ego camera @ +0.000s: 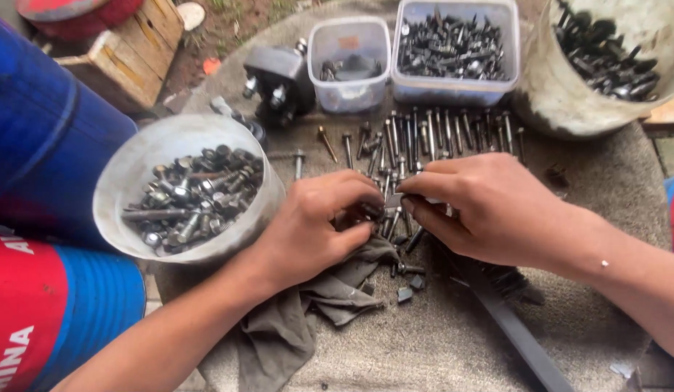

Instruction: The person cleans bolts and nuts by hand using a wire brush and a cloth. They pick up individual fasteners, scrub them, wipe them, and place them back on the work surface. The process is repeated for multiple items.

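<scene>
The left hand [315,232] and right hand [489,207] meet over the middle of the worktop [453,341], fingers of both closed on a small dark bolt [390,205] held between them, just above a grey rag [293,319]. The bolt is steel: stiff, light, probably greasy, best pinched at head and shank. Its long axis seems to run left to right, though the fingers hide most of it. A row of bolts [424,138] lies behind.
</scene>
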